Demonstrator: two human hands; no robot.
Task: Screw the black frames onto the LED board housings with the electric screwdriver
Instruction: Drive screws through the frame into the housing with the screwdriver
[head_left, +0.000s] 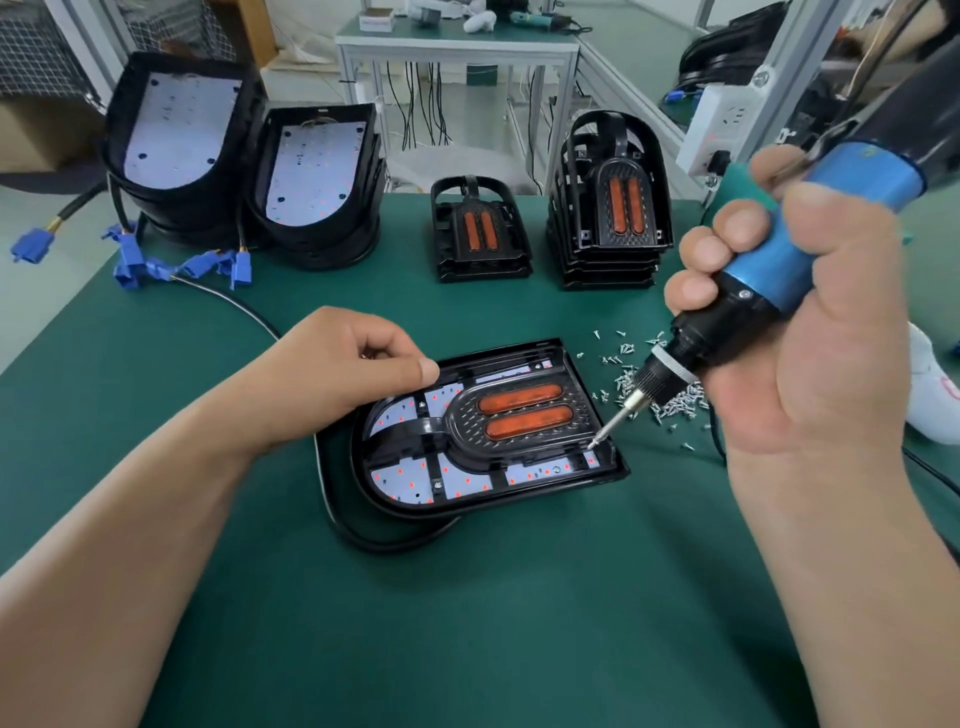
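Left hand (343, 374), fingers curled with contents unclear, rests on the LED board housing (415, 512) with its black frame (415, 431), in the middle of the desk (467, 623). Bare green mat reaches the near edge. Right hand's (789, 364) fingers grip the electric screwdriver (779, 260), bit on the frame's right corner.

The table mat (467, 623) was dark green. The black frame (415, 428) carried two orange reflectors (519, 404); the white LED board (395, 475) showed red dots. The screwdriver (769, 273) was blue and black.
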